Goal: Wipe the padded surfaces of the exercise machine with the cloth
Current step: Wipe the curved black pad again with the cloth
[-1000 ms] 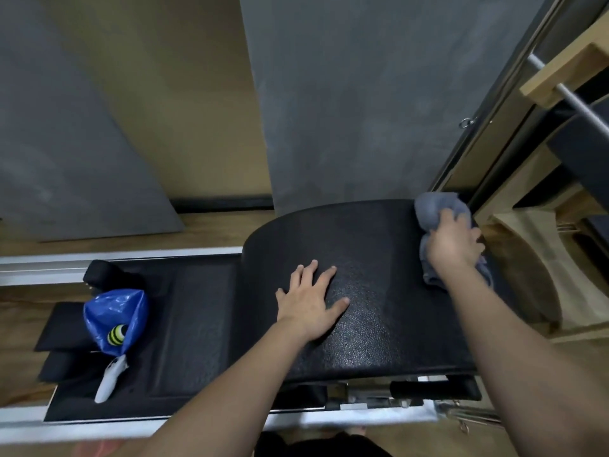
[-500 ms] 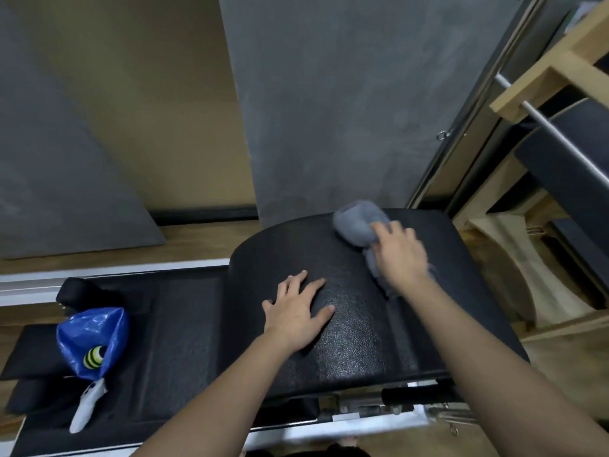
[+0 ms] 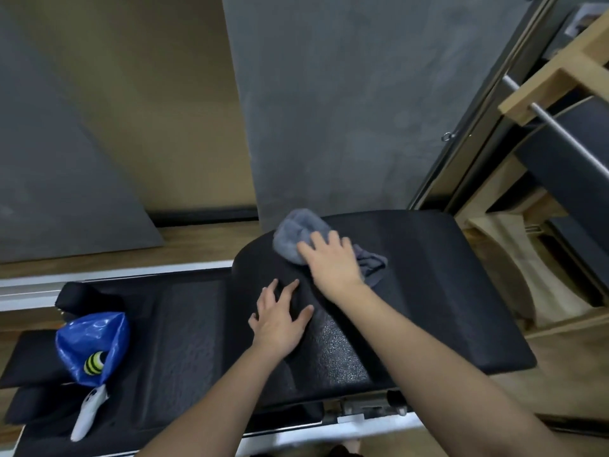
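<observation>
A blue bag [image 3: 94, 344] sits on the flat black pad [image 3: 184, 341] well to the left of the arched black pad [image 3: 428, 291], its mouth gaping toward the camera; inside it shows a yellow-and-black striped ball [image 3: 95, 361], and nothing else in there can be made out. A white handle-shaped object [image 3: 86, 412] pokes out of the bag's lower edge and lies on the flat pad just below it. On the arched pad itself, the right hand [image 3: 333, 262] lies flat on the grey cloth [image 3: 298, 237], fingers spread and pressing it down rather than closed around it — the cloth sits near the pad's far left corner, a bunched fold sticking out ahead of the fingertips and a thinner tail trailing to the right of the wrist. The left hand [image 3: 280, 319] rests palm-down on the arched pad just nearer the camera than the right, fingers wide, holding nothing, close to the pad's left edge where it drops to the flat pad. To the right of both hands the arched pad runs bare out to its rounded right edge. Past that edge stands a wooden frame [image 3: 560, 77] with a metal bar [image 3: 557, 127] through it — near the pad's far right corner. Behind the arched pad's far edge a grey wall panel [image 3: 346, 110] rises. Along the near edge, a white rail [image 3: 329, 432] and metal fittings show under the pad.
</observation>
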Action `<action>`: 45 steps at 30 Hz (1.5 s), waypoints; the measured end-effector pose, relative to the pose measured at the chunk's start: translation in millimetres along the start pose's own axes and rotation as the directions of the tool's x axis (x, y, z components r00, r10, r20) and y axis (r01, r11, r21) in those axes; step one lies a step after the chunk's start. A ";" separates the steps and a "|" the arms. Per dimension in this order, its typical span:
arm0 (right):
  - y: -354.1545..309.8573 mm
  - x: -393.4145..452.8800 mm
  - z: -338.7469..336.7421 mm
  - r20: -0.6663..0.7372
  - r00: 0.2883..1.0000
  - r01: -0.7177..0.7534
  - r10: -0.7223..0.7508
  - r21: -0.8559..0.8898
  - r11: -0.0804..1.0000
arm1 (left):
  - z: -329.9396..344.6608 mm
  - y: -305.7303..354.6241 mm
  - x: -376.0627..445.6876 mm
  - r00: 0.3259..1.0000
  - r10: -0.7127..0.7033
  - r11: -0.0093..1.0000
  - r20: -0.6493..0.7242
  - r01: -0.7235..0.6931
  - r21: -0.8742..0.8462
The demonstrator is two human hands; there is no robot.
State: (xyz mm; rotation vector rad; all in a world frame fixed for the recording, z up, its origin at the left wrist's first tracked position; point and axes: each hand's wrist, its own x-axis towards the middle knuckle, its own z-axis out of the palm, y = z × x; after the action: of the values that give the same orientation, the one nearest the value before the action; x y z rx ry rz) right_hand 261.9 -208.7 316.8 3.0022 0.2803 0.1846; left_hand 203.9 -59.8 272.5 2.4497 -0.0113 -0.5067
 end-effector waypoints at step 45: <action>-46.2 -93.2 1.6 -0.090 0.951 -0.299 0.297 -0.015 0.954 | -41.6 -29.4 24.2 0.964 0.238 0.969 0.120 -0.244 0.038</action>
State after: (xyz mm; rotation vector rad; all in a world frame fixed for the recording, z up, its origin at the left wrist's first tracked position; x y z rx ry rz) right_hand 163.0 -181.6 299.0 2.9958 -0.1710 0.3438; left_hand 238.0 -15.1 276.9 2.4231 -0.3709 -0.5419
